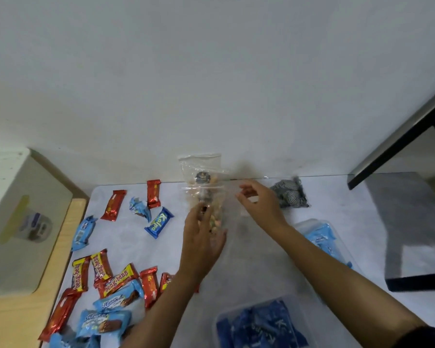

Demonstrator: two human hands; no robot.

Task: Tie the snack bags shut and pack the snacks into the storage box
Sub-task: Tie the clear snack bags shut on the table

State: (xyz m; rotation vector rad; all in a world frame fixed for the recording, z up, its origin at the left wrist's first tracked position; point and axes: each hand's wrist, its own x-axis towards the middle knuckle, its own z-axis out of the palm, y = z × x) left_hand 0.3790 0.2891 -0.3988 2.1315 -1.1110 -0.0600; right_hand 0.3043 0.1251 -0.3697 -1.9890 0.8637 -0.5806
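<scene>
Fingers point(195, 218) of my left hand point(202, 239) grip the clear plastic bag of mixed snacks point(201, 172), upright over the far surface point(126, 237); my right hand point(260, 204) waits just right of it, its grasp I cannot tell.

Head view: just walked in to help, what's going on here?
A person's left hand holds a clear plastic bag of mixed snacks upright, top untied. The right hand hovers beside it; its grip is unclear. Loose red and blue wrapped bars lie on the white table; a clear storage box holds blue packets.
</scene>
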